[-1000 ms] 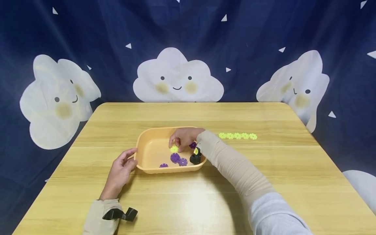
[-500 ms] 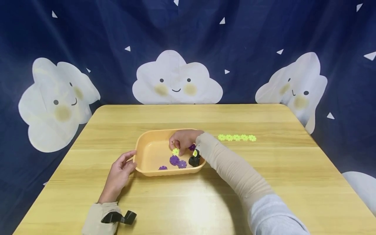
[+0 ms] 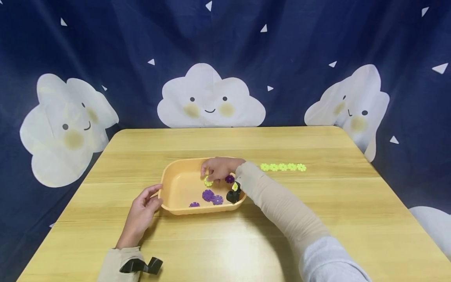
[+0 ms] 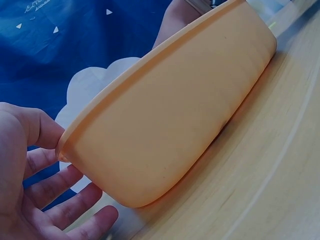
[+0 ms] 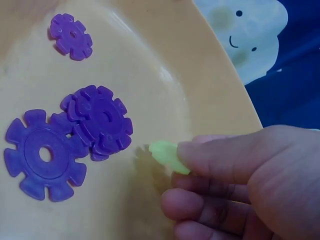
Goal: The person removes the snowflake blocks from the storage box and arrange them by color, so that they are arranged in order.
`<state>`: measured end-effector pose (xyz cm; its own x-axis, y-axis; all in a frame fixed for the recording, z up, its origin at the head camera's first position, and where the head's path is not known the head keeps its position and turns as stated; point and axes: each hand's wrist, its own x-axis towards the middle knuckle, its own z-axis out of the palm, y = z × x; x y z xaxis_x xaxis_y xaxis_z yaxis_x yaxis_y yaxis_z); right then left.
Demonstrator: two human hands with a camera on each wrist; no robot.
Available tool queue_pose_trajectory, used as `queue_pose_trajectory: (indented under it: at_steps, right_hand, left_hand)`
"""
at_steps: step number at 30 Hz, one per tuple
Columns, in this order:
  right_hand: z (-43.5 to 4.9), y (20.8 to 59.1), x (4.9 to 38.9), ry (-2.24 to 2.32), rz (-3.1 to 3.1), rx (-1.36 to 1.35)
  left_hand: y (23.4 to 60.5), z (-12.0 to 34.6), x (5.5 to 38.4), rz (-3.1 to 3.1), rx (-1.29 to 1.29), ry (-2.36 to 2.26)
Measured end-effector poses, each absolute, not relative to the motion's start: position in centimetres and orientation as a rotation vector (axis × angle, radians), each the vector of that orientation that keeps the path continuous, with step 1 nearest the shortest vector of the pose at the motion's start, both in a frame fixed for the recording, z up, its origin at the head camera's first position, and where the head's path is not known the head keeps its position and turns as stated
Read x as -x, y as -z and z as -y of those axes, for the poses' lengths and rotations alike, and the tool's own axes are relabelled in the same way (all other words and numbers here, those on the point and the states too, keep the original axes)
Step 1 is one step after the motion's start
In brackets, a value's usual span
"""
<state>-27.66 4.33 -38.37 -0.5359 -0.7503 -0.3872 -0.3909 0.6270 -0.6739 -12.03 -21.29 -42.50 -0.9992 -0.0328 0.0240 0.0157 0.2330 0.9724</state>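
While our loosely spread left hand (image 3: 141, 213) touched the orange plastic tray (image 3: 184, 188) at nine o'clock, our right hand (image 3: 220, 167) pinched a yellow-green notched plastic disc (image 5: 165, 153) inside, near centre. Pick-up step, we judged; next called for a clear lift.

1. A tray (image 3: 183, 212) is set on the surface (image 3: 197, 250), its left end held by the left grip (image 3: 142, 211).
2. Inside, a disc (image 3: 208, 181) is pinched by the right grip (image 3: 220, 168) behind overlapping discs (image 3: 208, 195).
3. These are flanked by single discs (image 3: 194, 205).
4. A disc row (image 3: 283, 167) is laid right of the tray.
5. Behind all, a curtain (image 3: 134, 39) is hung.
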Motion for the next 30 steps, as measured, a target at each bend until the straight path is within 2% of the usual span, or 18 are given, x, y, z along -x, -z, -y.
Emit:
queue_pose_trajectory:
  at_steps: [30]
  right_hand:
    - [-8.8,35.3,27.5,0.742,-2.373,1.081]
  left_hand:
    - [42.3,21.4,12.0,2.442,-0.012,1.938]
